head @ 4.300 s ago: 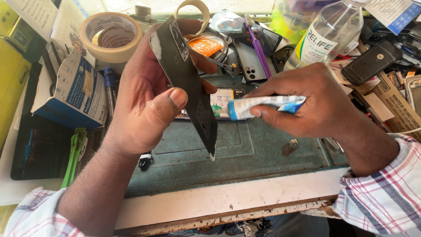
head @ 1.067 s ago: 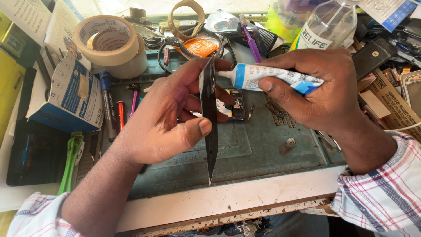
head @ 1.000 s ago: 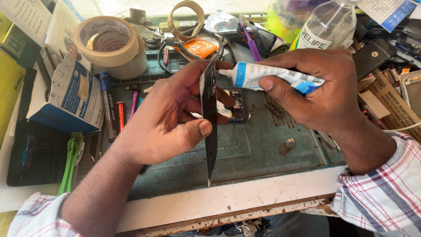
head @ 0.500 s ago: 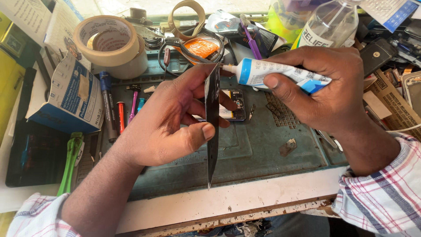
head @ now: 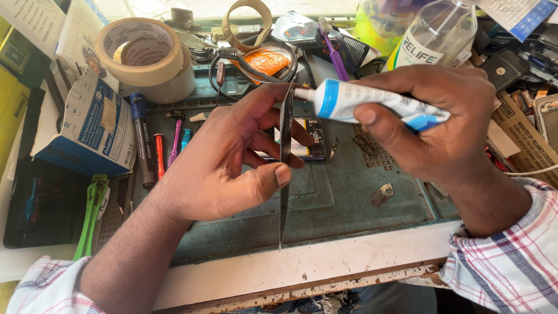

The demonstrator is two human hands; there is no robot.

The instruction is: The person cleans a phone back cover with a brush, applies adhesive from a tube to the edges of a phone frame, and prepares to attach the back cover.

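Observation:
My left hand [head: 224, 166] pinches a thin dark phone back panel [head: 284, 192], held edge-on and upright above the green work mat [head: 349, 203]. My right hand [head: 439, 125] grips a white and blue glue tube [head: 363, 103] whose nozzle touches the panel's top edge. Behind the panel an opened phone body [head: 311, 139] lies flat on the mat, partly hidden by my fingers.
Rolls of tape [head: 145, 58] and a blue and white box [head: 87, 125] stand at the left. Pens and small tools [head: 157, 145] lie beside them. A clear bottle [head: 436, 32], cables, scissors and phone parts crowd the back and right. A small metal piece [head: 382, 195] lies on the mat.
The panel turned from face-on to edge-on. The glue tube rose from mid panel to its top edge, and in the last second slid slightly up and right.

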